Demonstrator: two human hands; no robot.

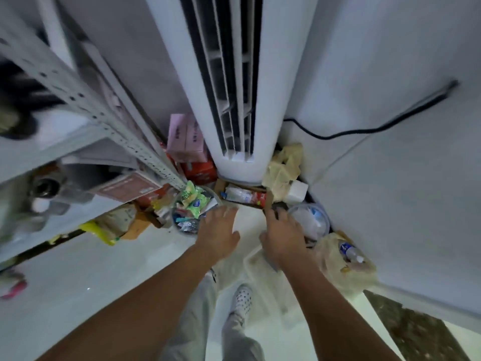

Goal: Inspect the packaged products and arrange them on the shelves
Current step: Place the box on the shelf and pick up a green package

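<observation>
Packets: small green, white and blue snack packets (194,201) fill a clear round tub (177,222) on the floor, at the foot of the shelf post. The print on the green one is too blurred to read.
Box: an open cardboard box (269,199) just right of the tub holds more wrapped packets. It sits against the base of a white standing air conditioner (234,100).
Left hand (217,230): over the tub's near right rim, fingers straight and spread, holding nothing.
Right hand (283,235): fingers stretched forward, thumb apart, tips at the box's near right corner; contact unclear.
Shelves (78,95): grey perforated metal rack on the left, its contents blurred.
Around: pink boxes (182,136) with dark, unreadable writing lie on a red box (199,170). A lidded clear container (312,220) and a water bottle (350,252) in a plastic bag lie by the right wall.
</observation>
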